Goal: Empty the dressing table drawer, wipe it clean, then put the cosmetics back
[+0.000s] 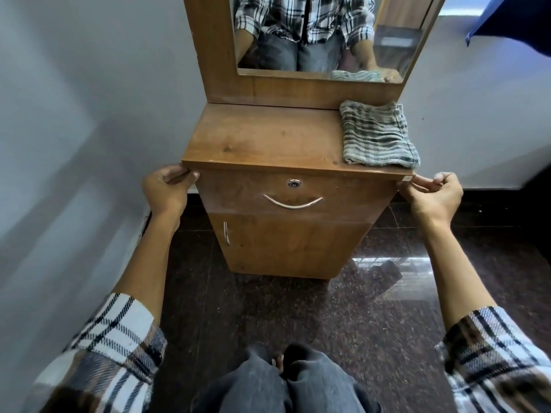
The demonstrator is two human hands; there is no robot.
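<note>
At the table [268, 138] top's front corners, the left hand [164, 189] and right hand [429, 195] each grip its edge; the drawer [295, 195] is closed, with a cloth [377, 135] lying on top.

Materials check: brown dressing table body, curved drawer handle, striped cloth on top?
Brown dressing table: looks like wood-grain laminate over board, satin; printed-looking grain, knots, thin square edges. Curved silver drawer handle: polished metal, probably chromed; bright highlights. Striped green-and-white cloth: woven cotton-like fabric, matte; ribbed texture, soft folded edges.
</note>
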